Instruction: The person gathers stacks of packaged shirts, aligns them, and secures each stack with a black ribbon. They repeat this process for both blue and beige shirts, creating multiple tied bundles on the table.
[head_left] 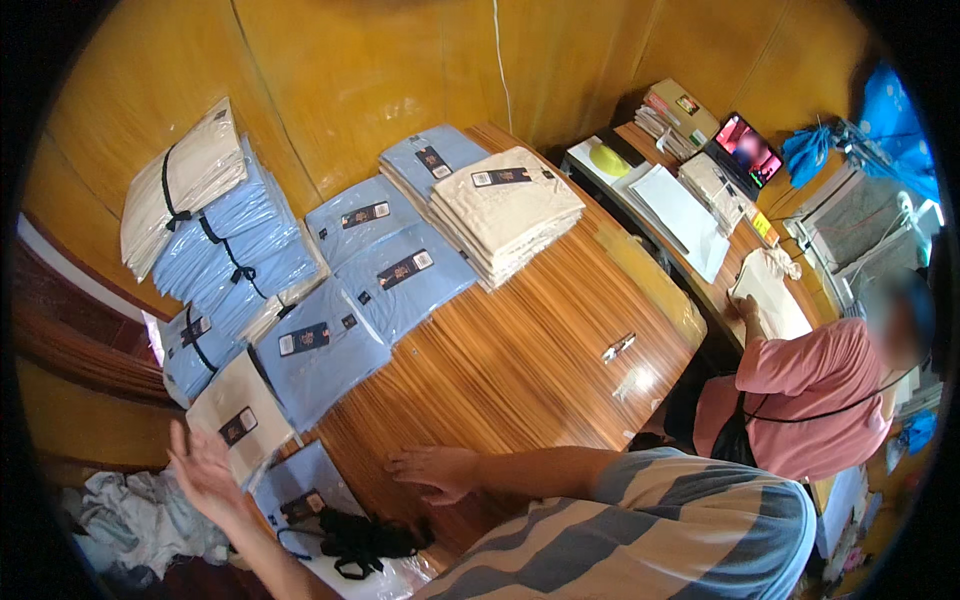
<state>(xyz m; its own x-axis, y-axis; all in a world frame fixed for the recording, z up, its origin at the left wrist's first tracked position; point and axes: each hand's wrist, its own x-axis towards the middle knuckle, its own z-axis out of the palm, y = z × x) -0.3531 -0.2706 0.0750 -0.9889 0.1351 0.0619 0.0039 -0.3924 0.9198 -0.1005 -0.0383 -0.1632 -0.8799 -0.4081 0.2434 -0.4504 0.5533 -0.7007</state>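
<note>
My left hand (205, 475) is raised with fingers apart beside a cream folded garment in clear plastic (240, 400) with a dark tag. It holds nothing. Palm down on the wooden table (500, 370), my right hand (440, 472) rests with its fingers stretched out. Between my forearms lies a blue folded garment (310, 470), partly covered by a bundle of black straps (365, 540). Farther along the table are more bagged blue garments (320, 345), also bearing dark tags. A pile of cream garments (505, 205) stands at the far side.
Strapped stacks of blue garments (235, 250) and cream garments (190, 190) lean at the left wall. A small pen-like item (619, 348) lies at the table's right. Beyond, a person in pink (810, 400) works at a desk with a laptop (745, 155). Crumpled white cloth (150, 520) lies lower left.
</note>
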